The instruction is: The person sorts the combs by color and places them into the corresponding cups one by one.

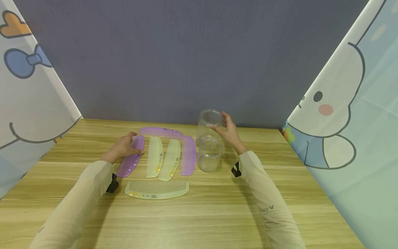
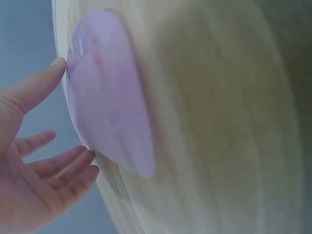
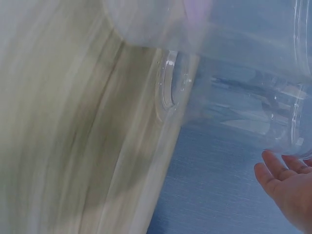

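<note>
At the left, my left hand [image 1: 123, 147] spans a purple comb [image 1: 131, 162] lying flat on the table, thumb and fingers spread. In the left wrist view the thumb tip meets the edge of this purple comb [image 2: 109, 97], with the other fingers loosely bent near its lower end. Farther right, my right hand [image 1: 230, 133] holds the rear clear plastic container [image 1: 203, 129] near its rim, thumb in front and fingers behind. Right-hand fingertips [image 3: 273, 165] appear at the rim of the clear container [image 3: 243, 112] in the right wrist view. A second clear container [image 1: 209, 162] stands in front of it.
Between the hands lie two upright pale yellow combs [image 1: 154, 157] [image 1: 171, 159], a purple comb [image 1: 188, 155] beside the containers and another purple comb [image 1: 161, 132] across the back. A pale green comb [image 1: 157, 191] lies crosswise in front. A dark grey panel [image 1: 186, 62] rises behind the table.
</note>
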{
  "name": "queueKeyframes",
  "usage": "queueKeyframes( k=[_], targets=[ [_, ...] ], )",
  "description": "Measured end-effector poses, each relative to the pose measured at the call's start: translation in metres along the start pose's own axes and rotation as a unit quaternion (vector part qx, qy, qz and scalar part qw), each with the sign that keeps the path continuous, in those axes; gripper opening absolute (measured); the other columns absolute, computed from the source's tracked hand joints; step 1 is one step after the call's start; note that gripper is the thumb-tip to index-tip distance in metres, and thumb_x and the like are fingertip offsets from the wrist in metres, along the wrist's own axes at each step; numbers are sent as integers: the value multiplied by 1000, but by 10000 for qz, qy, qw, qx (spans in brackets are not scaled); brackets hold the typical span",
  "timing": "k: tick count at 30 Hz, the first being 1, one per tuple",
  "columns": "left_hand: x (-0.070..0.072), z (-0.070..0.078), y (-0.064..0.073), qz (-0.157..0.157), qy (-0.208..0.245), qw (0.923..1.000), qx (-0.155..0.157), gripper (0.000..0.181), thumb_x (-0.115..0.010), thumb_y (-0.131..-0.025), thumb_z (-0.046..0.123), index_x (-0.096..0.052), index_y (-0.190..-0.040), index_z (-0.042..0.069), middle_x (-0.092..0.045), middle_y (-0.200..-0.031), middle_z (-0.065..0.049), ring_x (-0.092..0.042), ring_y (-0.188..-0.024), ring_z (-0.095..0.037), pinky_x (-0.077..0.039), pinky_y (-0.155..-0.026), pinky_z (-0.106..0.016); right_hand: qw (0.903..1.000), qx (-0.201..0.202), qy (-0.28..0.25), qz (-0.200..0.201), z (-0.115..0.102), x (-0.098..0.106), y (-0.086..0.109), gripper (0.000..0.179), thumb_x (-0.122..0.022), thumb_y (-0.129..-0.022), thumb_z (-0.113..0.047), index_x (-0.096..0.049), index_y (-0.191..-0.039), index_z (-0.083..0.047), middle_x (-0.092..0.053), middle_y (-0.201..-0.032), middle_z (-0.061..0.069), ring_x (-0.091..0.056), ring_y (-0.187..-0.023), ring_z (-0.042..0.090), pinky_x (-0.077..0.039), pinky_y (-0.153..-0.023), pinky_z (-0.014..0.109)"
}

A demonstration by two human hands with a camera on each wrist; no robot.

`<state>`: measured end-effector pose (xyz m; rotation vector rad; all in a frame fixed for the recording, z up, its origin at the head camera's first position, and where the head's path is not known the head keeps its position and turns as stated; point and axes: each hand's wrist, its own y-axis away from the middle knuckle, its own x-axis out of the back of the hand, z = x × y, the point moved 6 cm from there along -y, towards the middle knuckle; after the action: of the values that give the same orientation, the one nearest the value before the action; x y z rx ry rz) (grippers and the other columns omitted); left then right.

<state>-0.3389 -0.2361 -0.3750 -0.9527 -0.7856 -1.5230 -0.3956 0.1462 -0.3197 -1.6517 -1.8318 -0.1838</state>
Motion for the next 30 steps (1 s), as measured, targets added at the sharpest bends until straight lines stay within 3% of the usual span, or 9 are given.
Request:
queueKeyframes(
  k=[7,19,25,30],
  targets=[
    [-1,-2,-1,-51,196,9996,172,88,-76,-72,29,-26,-133,-10,-42,-122,-42,-46,-108,-53,-44,-86,-58,9999,52,-65,65,2,-1,-1,83,-67,-82,-36,-19,-144,-10,-24,-149,13,-40,-126,38,-39,-102,47],
    [-2,-3,-2,-65,466,9984,308,88,-78,-70,26,-28,-134,-8,-41,-124,-41,-46,-108,-52,-45,-86,-57,9992,125,-329,190,2,-3,1,80,-68,-82,-31,-21,-143,-9,-26,-148,13,-38,-128,34,-34,-106,43],
    [-2,-3,-3,-4,484,9982,363,89,-80,-67,29,-32,-132,-9,-40,-124,-41,-45,-108,-52,-45,-86,-57,9987,198,-446,166,4,-3,2,79,-66,-84,-30,-19,-144,-11,-24,-150,12,-35,-130,36,-31,-108,47],
    [-2,-4,-3,20,452,9982,397,90,-81,-66,29,-32,-132,-9,-40,-125,-40,-45,-109,-51,-45,-88,-57,9989,138,-387,220,5,-3,2,79,-67,-83,-31,-21,-144,-11,-26,-149,11,-38,-128,33,-33,-107,43]
  ],
)
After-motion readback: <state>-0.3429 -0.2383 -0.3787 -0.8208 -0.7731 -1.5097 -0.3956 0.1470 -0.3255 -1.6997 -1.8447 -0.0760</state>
